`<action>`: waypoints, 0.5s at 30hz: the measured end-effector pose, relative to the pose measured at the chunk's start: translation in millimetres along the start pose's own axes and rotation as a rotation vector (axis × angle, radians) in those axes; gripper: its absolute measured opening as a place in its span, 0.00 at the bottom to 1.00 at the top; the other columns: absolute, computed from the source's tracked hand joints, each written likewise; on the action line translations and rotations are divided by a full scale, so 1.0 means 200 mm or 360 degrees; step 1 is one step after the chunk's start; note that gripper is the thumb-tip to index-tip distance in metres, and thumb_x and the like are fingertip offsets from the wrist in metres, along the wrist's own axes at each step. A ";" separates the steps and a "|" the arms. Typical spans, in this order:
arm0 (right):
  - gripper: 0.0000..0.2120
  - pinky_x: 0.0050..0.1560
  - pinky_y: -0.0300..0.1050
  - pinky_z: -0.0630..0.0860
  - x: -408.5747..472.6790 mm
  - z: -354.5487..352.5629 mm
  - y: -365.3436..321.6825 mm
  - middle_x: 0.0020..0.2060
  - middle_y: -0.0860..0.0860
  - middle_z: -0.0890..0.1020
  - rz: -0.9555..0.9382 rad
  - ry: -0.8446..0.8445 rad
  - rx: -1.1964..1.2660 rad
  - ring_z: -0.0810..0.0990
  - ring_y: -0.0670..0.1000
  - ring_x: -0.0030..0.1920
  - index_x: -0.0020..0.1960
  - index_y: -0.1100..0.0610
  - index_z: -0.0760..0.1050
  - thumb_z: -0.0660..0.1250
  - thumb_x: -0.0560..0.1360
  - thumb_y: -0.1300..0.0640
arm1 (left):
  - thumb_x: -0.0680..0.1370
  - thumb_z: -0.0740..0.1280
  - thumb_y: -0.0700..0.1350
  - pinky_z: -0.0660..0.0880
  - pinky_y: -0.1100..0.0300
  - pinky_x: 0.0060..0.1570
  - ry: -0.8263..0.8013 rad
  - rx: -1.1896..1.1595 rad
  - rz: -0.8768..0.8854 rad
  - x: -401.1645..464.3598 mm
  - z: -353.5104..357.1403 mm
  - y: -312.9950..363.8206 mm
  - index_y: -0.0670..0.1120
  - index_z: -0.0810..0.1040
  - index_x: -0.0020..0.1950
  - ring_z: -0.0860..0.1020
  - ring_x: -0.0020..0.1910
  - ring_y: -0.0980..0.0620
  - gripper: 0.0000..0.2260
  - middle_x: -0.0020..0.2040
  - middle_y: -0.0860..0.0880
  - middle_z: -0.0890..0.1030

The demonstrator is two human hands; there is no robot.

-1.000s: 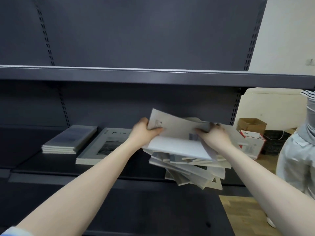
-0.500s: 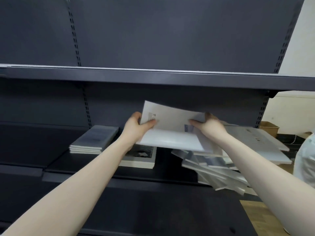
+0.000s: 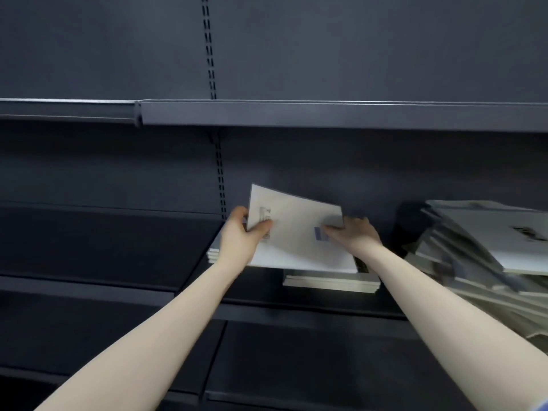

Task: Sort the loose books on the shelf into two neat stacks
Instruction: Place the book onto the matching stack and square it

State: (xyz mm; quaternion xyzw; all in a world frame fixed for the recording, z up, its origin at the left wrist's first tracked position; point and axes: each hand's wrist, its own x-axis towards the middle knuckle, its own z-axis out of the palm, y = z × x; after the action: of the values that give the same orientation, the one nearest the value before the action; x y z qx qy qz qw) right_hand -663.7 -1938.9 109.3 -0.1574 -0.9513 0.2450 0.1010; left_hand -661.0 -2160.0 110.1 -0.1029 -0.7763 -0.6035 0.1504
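Note:
Both hands hold a thin white book [image 3: 296,241] above the dark shelf [image 3: 118,262], tilted with its far edge up. My left hand [image 3: 241,235] grips its left edge, thumb on the cover. My right hand [image 3: 354,235] holds its right side, fingers on the cover. Under the book lies a stack of pale books [image 3: 330,281], mostly hidden. A second small stack [image 3: 213,255] peeks out behind my left wrist. A messy pile of loose books [image 3: 480,259] leans at the right.
An upper shelf [image 3: 326,114] runs across just above the hands. The dark back panel with a slotted upright [image 3: 219,173] stands behind. A lower shelf [image 3: 296,366] lies below my forearms.
Both hands have carried the white book leftward, away from the loose pile, and it now hovers over the pale stack. My view has swung left too.

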 end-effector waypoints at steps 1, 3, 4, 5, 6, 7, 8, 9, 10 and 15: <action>0.33 0.50 0.49 0.72 0.00 0.03 -0.03 0.69 0.57 0.68 0.0013 -0.0017 -0.0005 0.66 0.59 0.68 0.73 0.57 0.64 0.58 0.75 0.37 | 0.75 0.70 0.45 0.70 0.60 0.38 0.0000 -0.0020 -0.0010 0.01 -0.02 -0.02 0.39 0.72 0.50 0.75 0.38 0.52 0.12 0.43 0.46 0.79; 0.34 0.41 0.46 0.72 0.00 0.06 -0.07 0.68 0.57 0.69 0.0036 -0.0021 -0.0014 0.65 0.59 0.68 0.72 0.56 0.64 0.57 0.74 0.35 | 0.75 0.70 0.45 0.71 0.59 0.39 0.0025 -0.0032 -0.0011 0.02 -0.05 -0.07 0.39 0.72 0.50 0.76 0.39 0.51 0.13 0.43 0.46 0.79; 0.34 0.43 0.47 0.72 -0.01 0.07 -0.09 0.68 0.58 0.69 0.0048 -0.0002 -0.0051 0.65 0.59 0.67 0.72 0.56 0.65 0.57 0.75 0.35 | 0.74 0.71 0.46 0.72 0.58 0.40 0.0044 -0.0024 -0.0012 0.03 -0.05 -0.08 0.39 0.72 0.50 0.76 0.40 0.50 0.13 0.44 0.46 0.79; 0.34 0.50 0.48 0.72 -0.01 0.07 -0.10 0.68 0.59 0.68 0.0065 0.0021 -0.0096 0.65 0.59 0.67 0.71 0.56 0.66 0.57 0.75 0.34 | 0.74 0.70 0.47 0.73 0.57 0.41 0.0064 -0.0017 -0.0016 0.04 -0.05 -0.09 0.41 0.72 0.51 0.77 0.42 0.50 0.12 0.45 0.47 0.80; 0.34 0.55 0.49 0.70 -0.02 0.07 -0.11 0.68 0.59 0.68 0.0080 0.0044 -0.0127 0.66 0.59 0.67 0.71 0.56 0.67 0.57 0.75 0.34 | 0.75 0.70 0.47 0.74 0.56 0.44 0.0080 -0.0012 -0.0020 0.04 -0.05 -0.10 0.43 0.72 0.51 0.78 0.44 0.50 0.11 0.46 0.48 0.80; 0.34 0.55 0.49 0.70 -0.03 0.07 -0.13 0.67 0.59 0.68 0.0087 0.0057 -0.0123 0.68 0.59 0.65 0.70 0.57 0.68 0.58 0.75 0.33 | 0.75 0.70 0.48 0.75 0.54 0.46 0.0096 -0.0013 -0.0020 0.05 -0.05 -0.11 0.45 0.72 0.51 0.79 0.45 0.50 0.11 0.47 0.49 0.80; 0.34 0.51 0.48 0.71 -0.03 0.06 -0.14 0.65 0.58 0.71 0.0081 0.0052 -0.0078 0.71 0.58 0.62 0.70 0.57 0.69 0.58 0.74 0.33 | 0.75 0.70 0.48 0.76 0.52 0.47 0.0109 -0.0020 -0.0011 0.04 -0.05 -0.11 0.46 0.72 0.51 0.79 0.46 0.50 0.10 0.47 0.50 0.80; 0.32 0.47 0.46 0.72 -0.04 0.05 -0.15 0.61 0.56 0.74 0.0061 0.0026 0.0008 0.75 0.56 0.56 0.68 0.57 0.71 0.59 0.75 0.34 | 0.75 0.70 0.48 0.76 0.51 0.48 0.0121 -0.0038 0.0006 0.04 -0.04 -0.11 0.47 0.72 0.51 0.79 0.46 0.50 0.10 0.47 0.50 0.80; 0.29 0.44 0.46 0.73 -0.05 0.05 -0.17 0.56 0.54 0.77 0.0032 -0.0026 0.0136 0.77 0.54 0.50 0.66 0.57 0.72 0.60 0.75 0.36 | 0.75 0.70 0.48 0.76 0.50 0.48 0.0133 -0.0050 0.0042 0.03 -0.03 -0.10 0.48 0.72 0.51 0.79 0.45 0.50 0.09 0.46 0.50 0.81; 0.32 0.44 0.47 0.80 -0.11 -0.03 -0.23 0.48 0.57 0.82 0.0147 -0.0389 0.1195 0.82 0.54 0.40 0.65 0.61 0.71 0.55 0.77 0.35 | 0.75 0.68 0.52 0.71 0.56 0.39 0.0071 0.0252 0.0372 0.01 0.00 -0.05 0.52 0.70 0.49 0.77 0.39 0.52 0.09 0.40 0.51 0.79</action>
State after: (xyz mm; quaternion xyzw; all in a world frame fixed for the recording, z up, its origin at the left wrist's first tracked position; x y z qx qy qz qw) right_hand -654.2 -1982.8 134.5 -0.1217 -0.7925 0.5971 0.0263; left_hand -666.8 -2162.1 102.1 -0.1670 -0.8007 -0.5207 0.2446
